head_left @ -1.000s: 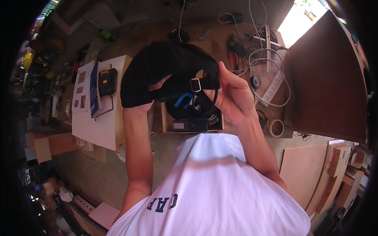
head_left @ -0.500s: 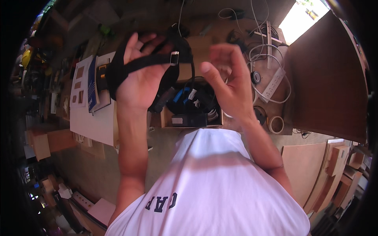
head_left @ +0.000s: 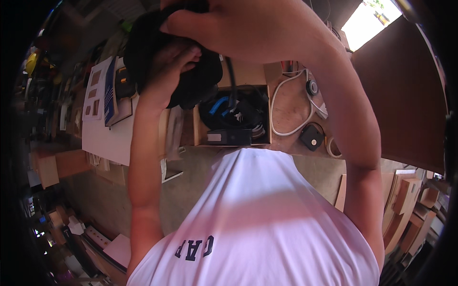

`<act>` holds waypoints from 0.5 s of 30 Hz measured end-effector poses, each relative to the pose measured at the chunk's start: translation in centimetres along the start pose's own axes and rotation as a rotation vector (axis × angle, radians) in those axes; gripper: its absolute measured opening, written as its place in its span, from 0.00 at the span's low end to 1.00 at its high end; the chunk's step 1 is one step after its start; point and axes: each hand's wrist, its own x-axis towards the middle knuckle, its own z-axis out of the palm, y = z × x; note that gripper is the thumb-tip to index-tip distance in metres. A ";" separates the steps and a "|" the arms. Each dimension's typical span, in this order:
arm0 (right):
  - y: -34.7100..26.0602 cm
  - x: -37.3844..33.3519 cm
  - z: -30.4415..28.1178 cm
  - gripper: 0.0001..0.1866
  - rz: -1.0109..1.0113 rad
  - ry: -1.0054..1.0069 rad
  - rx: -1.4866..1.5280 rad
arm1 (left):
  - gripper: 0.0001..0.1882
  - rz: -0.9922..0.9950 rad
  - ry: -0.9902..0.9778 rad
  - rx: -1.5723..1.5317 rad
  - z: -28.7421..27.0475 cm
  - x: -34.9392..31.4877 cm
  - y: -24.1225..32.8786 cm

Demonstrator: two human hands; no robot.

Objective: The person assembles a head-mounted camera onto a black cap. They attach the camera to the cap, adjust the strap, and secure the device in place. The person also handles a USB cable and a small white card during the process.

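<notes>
Our right hand, empty moments ago, now crosses to the black cap at eleven o'clock, joining our left hand, so both touch it. Left fingers curl; whether either hand clamps, we cannot tell.

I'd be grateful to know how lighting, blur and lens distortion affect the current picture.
Head view: the bright opening at upper right is mostly blown out; head view: the black cap is so dark that its folds barely show; head view: a shadow band crosses the white shirt; head view: clutter at far left is blurred, and the brown panel bows along its outer edge.
</notes>
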 end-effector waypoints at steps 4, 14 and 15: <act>-2.2 1.1 2.3 0.13 0.139 0.082 -0.081 | 0.13 0.366 0.148 0.461 -0.6 0.6 -2.4; -3.5 3.6 0.7 0.12 0.126 -0.339 0.395 | 0.17 0.778 0.191 0.753 -1.8 1.0 -6.3; -3.3 3.6 0.4 0.12 0.138 -0.347 0.457 | 0.17 0.751 0.168 0.702 -1.5 0.7 -6.0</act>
